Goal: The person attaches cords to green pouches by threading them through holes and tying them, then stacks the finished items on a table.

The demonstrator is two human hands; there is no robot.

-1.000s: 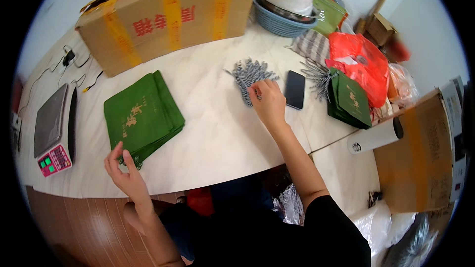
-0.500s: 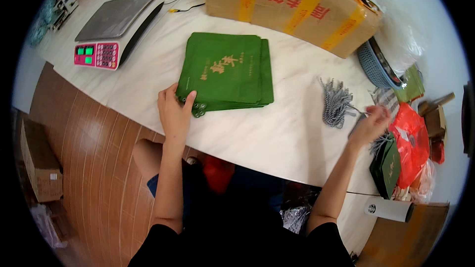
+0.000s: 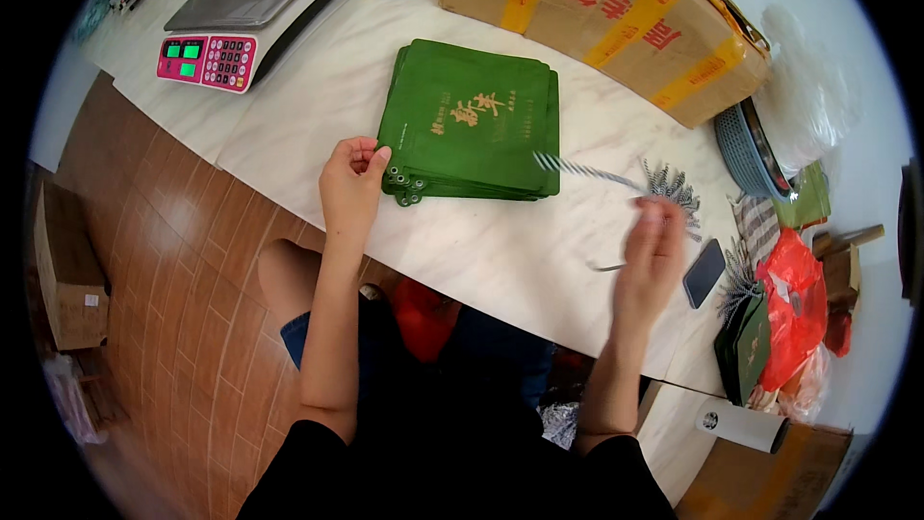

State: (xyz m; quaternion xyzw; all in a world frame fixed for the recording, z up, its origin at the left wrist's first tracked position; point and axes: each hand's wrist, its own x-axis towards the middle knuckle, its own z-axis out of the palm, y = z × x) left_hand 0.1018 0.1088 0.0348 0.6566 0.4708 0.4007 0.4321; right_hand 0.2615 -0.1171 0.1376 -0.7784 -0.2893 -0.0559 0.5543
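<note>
On marbled tabletop (image 3: 318, 135), hands apart: left hand (image 3: 352, 183) pinches corner of stacked green eyelet pouches (image 3: 472, 125); right hand (image 3: 656, 246) grips striped cord (image 3: 592, 170) near cord bundle (image 3: 674, 183). Limp cord end might miss eyelets; careless tug might skew stack.

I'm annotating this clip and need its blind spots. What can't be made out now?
All in the head view:
Right hand: motion blur hides its exact grip on the striped cord.
Green bags: the top one covers most of those beneath, hiding their number.
Large cardboard box: its upper left part is cut off by the picture's top edge.
</note>
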